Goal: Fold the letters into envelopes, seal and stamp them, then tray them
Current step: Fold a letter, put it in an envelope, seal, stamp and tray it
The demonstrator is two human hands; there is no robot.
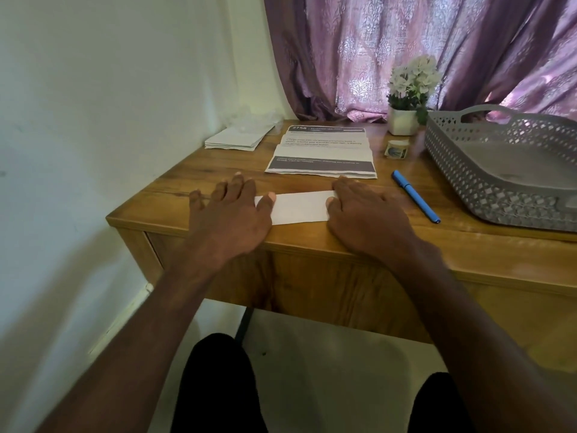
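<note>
A folded white letter [299,207] lies flat near the front edge of the wooden desk [175,182]. My left hand [231,210] presses its left end with spread, straight fingers. My right hand [365,210] lies flat on its right end, thumb on the paper. Behind it sits a stack of printed letters [321,151]. A pile of white envelopes [237,139] rests at the back left by the wall. A small roll of stamps [397,149] stands right of the letters. The grey perforated tray [468,170] sits at the right with nothing visible inside.
A blue pen [415,195] lies diagonally between the folded letter and the tray. A white pot of white flowers [406,95] stands at the back before a purple curtain [406,42]. A white wall borders the desk on the left. My knees show below.
</note>
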